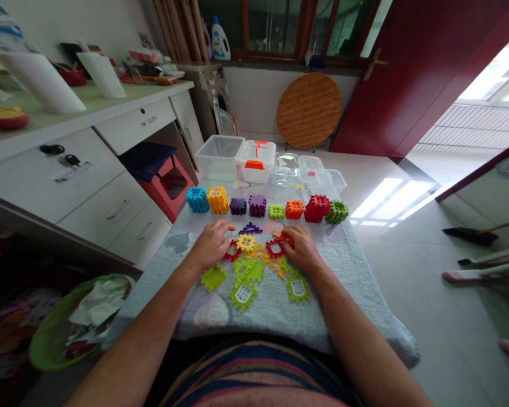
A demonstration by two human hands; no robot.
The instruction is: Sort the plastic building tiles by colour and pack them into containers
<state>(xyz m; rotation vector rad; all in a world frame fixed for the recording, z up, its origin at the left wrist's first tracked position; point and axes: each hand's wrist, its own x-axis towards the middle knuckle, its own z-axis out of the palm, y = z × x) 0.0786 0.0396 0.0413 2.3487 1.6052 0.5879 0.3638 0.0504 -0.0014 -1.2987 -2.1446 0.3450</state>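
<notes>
Colored plastic tiles lie loose on the cloth-covered table. My left hand rests beside a red tile and a yellow tile, its fingers apart. My right hand has its fingers bent at an orange piece, next to another red tile; its fingertips are partly hidden. A purple triangle lies between the hands, farther off. Nearer me are green tiles, one at the left, one with a white grid in the middle and one at the right.
Behind the tiles stands a row of stacks, from blue to red and dark green. Clear plastic boxes line the far edge of the table. A red stool stands at the left.
</notes>
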